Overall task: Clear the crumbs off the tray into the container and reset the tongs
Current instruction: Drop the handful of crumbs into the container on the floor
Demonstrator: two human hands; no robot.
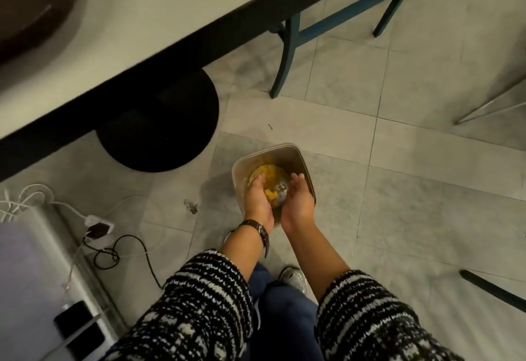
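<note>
Yellow crumbs [269,174] lie heaped in the bottom of the pale square container [301,158], which stands on the grey tiled floor [398,161] just right of the round black table base [159,127]; a small pale grey patch sits beside the heap, and what it is cannot be told

Both hands hang over the container's near side, palms facing each other; the left hand [257,198], with a watch [260,228] on its wrist, and the right hand [297,201] are slack, fingers loosely extended and gripping nothing; some yellow bits appear to cling near the left palm

By my reading the step in hand is the tail of the crumb clearing: shedding the last bits from the palms into the container; the next move calls for rising to the white table [170,4] at the far left, where a dark brown shape, probably the tray [37,10], lies blurred; whether crumbs remain on it cannot be judged; the tongs are not in view, so resetting them is not yet done as far as can be seen

A dark speck of debris [191,207] lies on the floor left of the container, outside it; it may want picking up too
</note>
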